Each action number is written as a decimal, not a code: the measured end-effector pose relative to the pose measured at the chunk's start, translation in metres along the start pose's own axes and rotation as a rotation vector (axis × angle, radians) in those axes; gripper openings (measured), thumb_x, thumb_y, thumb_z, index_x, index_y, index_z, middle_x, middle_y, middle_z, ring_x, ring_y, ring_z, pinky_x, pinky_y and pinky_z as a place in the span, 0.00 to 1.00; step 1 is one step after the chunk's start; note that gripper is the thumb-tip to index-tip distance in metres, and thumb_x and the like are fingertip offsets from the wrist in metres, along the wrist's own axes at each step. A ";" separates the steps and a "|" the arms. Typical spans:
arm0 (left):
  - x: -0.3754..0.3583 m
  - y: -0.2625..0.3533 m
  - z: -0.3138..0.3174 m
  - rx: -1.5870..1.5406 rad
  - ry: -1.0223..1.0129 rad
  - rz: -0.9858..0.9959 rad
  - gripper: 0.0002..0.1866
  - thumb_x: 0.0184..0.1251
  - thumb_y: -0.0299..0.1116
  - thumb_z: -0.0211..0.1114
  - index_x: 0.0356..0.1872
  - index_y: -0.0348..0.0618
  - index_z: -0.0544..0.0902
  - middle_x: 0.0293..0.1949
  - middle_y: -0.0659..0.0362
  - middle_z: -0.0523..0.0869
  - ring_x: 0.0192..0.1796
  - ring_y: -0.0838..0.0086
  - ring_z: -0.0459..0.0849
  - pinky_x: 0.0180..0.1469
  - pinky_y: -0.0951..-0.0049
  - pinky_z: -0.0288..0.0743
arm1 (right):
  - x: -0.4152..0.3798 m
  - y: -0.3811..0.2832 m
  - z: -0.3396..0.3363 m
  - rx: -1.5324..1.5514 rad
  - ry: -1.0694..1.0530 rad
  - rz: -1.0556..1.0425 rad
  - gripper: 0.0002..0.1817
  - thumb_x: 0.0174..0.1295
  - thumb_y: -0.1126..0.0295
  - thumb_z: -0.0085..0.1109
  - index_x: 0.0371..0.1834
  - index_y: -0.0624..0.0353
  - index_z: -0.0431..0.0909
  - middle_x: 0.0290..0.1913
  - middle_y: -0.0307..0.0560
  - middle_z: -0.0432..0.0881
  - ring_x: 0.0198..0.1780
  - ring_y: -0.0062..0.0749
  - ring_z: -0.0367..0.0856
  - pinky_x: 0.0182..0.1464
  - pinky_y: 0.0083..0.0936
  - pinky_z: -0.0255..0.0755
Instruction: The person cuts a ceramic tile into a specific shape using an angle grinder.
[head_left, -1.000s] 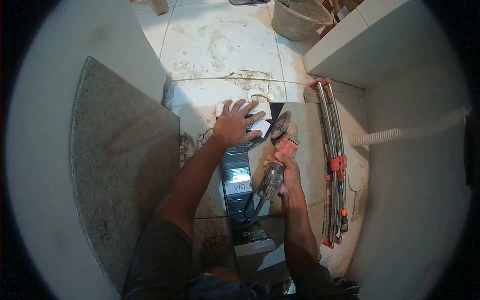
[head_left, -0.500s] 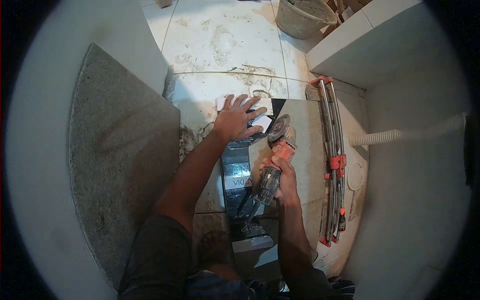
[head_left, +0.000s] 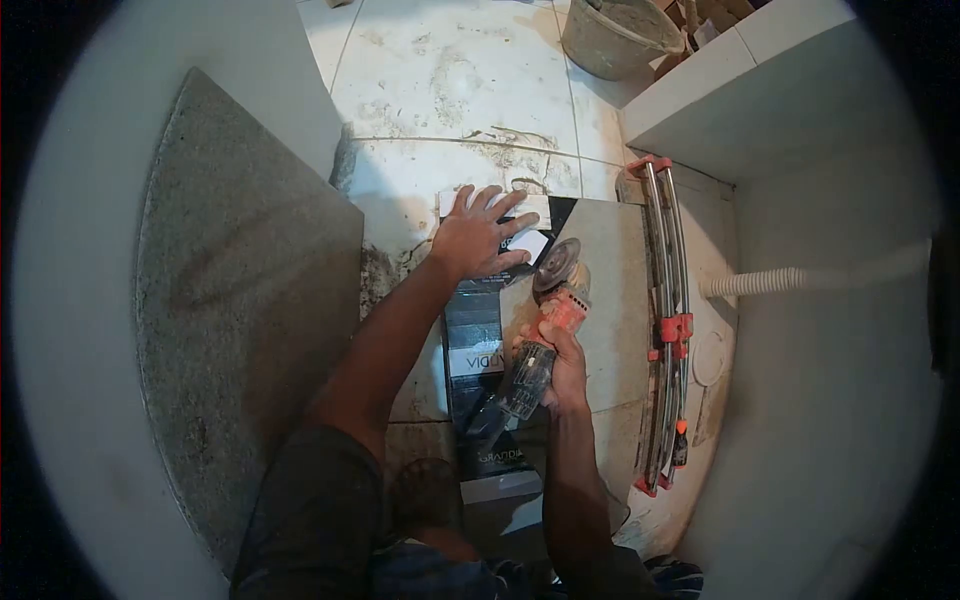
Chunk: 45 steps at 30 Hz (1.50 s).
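My right hand (head_left: pixel 564 365) is wrapped round the body of a red and black angle grinder (head_left: pixel 562 312). Its round disc (head_left: pixel 557 264) points away from me, just right of my left fingers and over the work. My left hand (head_left: pixel 474 236) lies flat with fingers spread, pressing on a white piece (head_left: pixel 529 212) at the far end of a black printed cardboard box (head_left: pixel 474 335). A small white cut piece (head_left: pixel 526 244) shows by the left fingertips. Beside the box, under the grinder, is a grey-beige tile (head_left: pixel 612 250).
A red and chrome manual tile cutter (head_left: pixel 668 325) lies along the right. A large grey tile (head_left: pixel 240 300) leans against the left wall. A dirty bucket (head_left: pixel 618 42) stands at the back right. A ribbed hose (head_left: pixel 755 283) emerges near the right wall. My bare foot (head_left: pixel 428 490) is close by the box.
The grinder has shifted slightly toward me and its disc has turned a little. My left hand stays flat in the same place; the whole view has moved slightly.
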<state>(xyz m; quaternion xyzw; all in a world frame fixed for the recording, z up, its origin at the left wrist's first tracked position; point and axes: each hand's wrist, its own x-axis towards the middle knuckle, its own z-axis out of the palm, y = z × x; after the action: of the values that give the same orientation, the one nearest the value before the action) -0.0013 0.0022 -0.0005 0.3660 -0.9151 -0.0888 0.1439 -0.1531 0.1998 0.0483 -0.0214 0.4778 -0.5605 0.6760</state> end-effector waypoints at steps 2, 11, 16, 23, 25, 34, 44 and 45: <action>0.000 0.001 -0.003 -0.009 -0.007 -0.004 0.33 0.72 0.68 0.54 0.74 0.72 0.73 0.79 0.62 0.66 0.80 0.59 0.61 0.78 0.39 0.49 | -0.005 0.001 0.006 0.025 0.080 -0.015 0.11 0.70 0.70 0.60 0.51 0.61 0.74 0.40 0.50 0.83 0.40 0.39 0.86 0.42 0.33 0.84; 0.004 0.001 -0.007 -0.007 -0.028 0.002 0.34 0.71 0.66 0.57 0.75 0.71 0.72 0.79 0.59 0.66 0.79 0.55 0.63 0.77 0.40 0.52 | -0.007 0.015 0.001 0.004 0.080 -0.036 0.16 0.71 0.61 0.60 0.52 0.63 0.75 0.41 0.53 0.85 0.40 0.41 0.88 0.41 0.36 0.87; 0.002 0.002 -0.003 -0.004 -0.016 0.001 0.34 0.71 0.68 0.55 0.75 0.71 0.73 0.79 0.60 0.66 0.79 0.57 0.62 0.78 0.40 0.51 | -0.011 0.025 0.003 0.048 0.057 0.005 0.19 0.72 0.58 0.59 0.51 0.65 0.76 0.39 0.55 0.86 0.38 0.39 0.88 0.40 0.34 0.86; 0.009 0.000 -0.001 0.013 -0.026 0.000 0.34 0.72 0.69 0.54 0.74 0.71 0.73 0.79 0.62 0.66 0.79 0.60 0.61 0.78 0.40 0.51 | -0.015 0.020 0.014 0.311 -0.049 0.130 0.15 0.72 0.61 0.59 0.48 0.64 0.77 0.39 0.53 0.84 0.40 0.40 0.86 0.43 0.36 0.84; 0.009 0.000 -0.004 0.020 -0.031 -0.001 0.34 0.72 0.69 0.54 0.74 0.71 0.73 0.79 0.62 0.66 0.79 0.60 0.61 0.78 0.40 0.51 | -0.013 0.023 0.011 0.317 -0.048 0.134 0.16 0.72 0.60 0.59 0.48 0.64 0.77 0.39 0.52 0.84 0.40 0.40 0.86 0.43 0.35 0.84; 0.004 0.002 -0.005 0.033 -0.046 -0.008 0.34 0.72 0.69 0.53 0.75 0.72 0.72 0.79 0.62 0.66 0.80 0.60 0.61 0.78 0.40 0.52 | -0.018 0.030 0.012 0.413 0.016 0.094 0.22 0.70 0.55 0.61 0.49 0.66 0.75 0.40 0.57 0.85 0.39 0.41 0.87 0.41 0.35 0.86; 0.013 0.002 -0.005 0.053 -0.069 -0.016 0.34 0.72 0.70 0.52 0.75 0.71 0.72 0.80 0.63 0.65 0.79 0.60 0.63 0.78 0.39 0.51 | -0.011 0.032 0.016 0.402 0.009 0.084 0.22 0.70 0.56 0.60 0.49 0.68 0.76 0.40 0.57 0.85 0.40 0.43 0.87 0.44 0.34 0.86; 0.014 0.002 -0.005 0.054 -0.071 -0.017 0.34 0.72 0.70 0.52 0.75 0.71 0.72 0.80 0.63 0.65 0.79 0.60 0.63 0.78 0.39 0.51 | -0.011 0.030 0.017 0.403 0.008 0.086 0.22 0.70 0.56 0.60 0.49 0.68 0.76 0.40 0.57 0.85 0.40 0.43 0.87 0.44 0.34 0.86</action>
<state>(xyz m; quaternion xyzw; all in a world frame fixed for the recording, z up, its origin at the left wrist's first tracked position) -0.0108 -0.0059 0.0071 0.3741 -0.9186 -0.0782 0.1008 -0.1182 0.2108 0.0476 0.1372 0.3592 -0.6156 0.6879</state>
